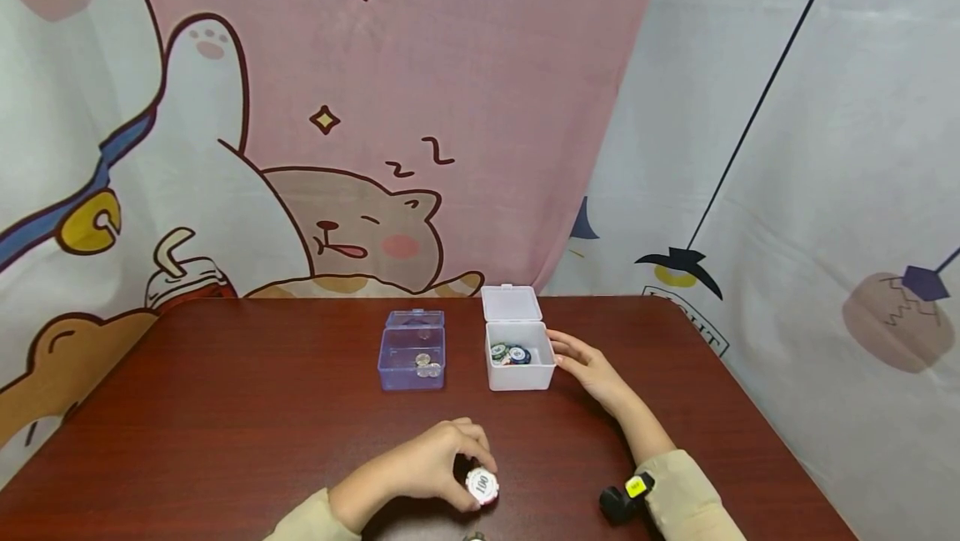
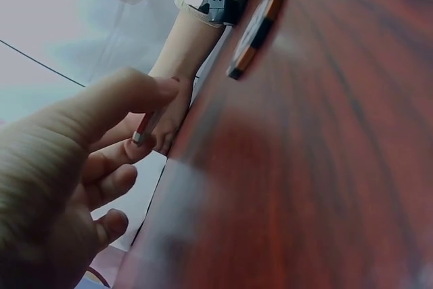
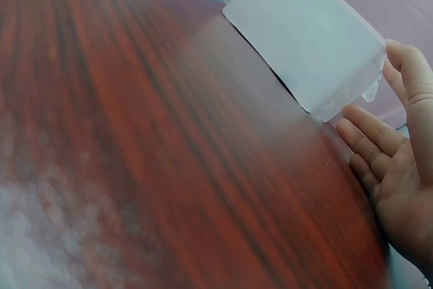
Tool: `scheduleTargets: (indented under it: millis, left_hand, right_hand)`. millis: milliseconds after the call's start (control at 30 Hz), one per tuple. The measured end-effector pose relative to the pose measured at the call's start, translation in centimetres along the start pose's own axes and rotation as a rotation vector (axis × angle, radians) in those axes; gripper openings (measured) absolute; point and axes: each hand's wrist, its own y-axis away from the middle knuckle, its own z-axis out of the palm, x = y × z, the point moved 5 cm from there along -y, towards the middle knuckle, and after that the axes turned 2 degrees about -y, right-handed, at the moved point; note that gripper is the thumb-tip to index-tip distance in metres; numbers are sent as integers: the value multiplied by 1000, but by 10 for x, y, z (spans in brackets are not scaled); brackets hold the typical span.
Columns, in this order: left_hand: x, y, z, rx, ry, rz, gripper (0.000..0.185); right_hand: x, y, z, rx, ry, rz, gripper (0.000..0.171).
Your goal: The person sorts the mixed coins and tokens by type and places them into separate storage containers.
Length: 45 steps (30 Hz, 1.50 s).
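Note:
Between thumb and fingers, my left hand (image 1: 438,462) pinches a white poker chip (image 1: 482,486) marked 100, held over the near part of the table. Its red and white edge shows in the left wrist view. A second poker chip (image 2: 257,32), edged in black and orange, lies on the table near that hand. My right hand (image 1: 596,373) rests its fairly straight fingers at the right side of a white plastic box (image 1: 519,379). That box stands with its lid up, and several dark green and blue poker chips (image 1: 516,354) lie inside.
Left of the white box stands a translucent blue box (image 1: 397,380), lid raised, with several silver coins (image 1: 423,362) in it. The brown wooden table (image 1: 225,408) ends against a cartoon-printed curtain (image 1: 487,107). A black device (image 1: 618,505) sits at my right wrist.

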Motion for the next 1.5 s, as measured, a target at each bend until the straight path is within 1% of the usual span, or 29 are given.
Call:
scheduleTargets:
  millis: [200, 400, 700, 833, 967, 1100, 1233, 1500]
  left_hand:
    - [-4, -4, -5, 66, -3, -48, 37]
    - [-7, -9, -12, 136, 7, -74, 36]
    - [-14, -17, -25, 211, 24, -134, 37]
    - [-18, -21, -32, 243, 16, -155, 37]
    - [-24, -26, -39, 276, 26, -202, 36]
    - [-31, -33, -46, 312, 21, -247, 34]
    - [-36, -42, -54, 355, -19, -249, 34]
    - [-40, -60, -64, 434, -38, -226, 36]
  right_hand:
    - [-1, 1, -1, 5, 3, -6, 46]
    - [-2, 0, 0, 10, -11, 8, 46]
    - [-4, -2, 2, -22, -29, -9, 46]
    - [-2, -2, 2, -17, -8, -9, 46]
    - [-1, -2, 1, -2, 10, -1, 45]
    - [0, -2, 0, 6, 3, 2, 46]
    - [0, -2, 0, 12, 0, 10, 46]
    - [1, -2, 1, 0, 1, -10, 47]
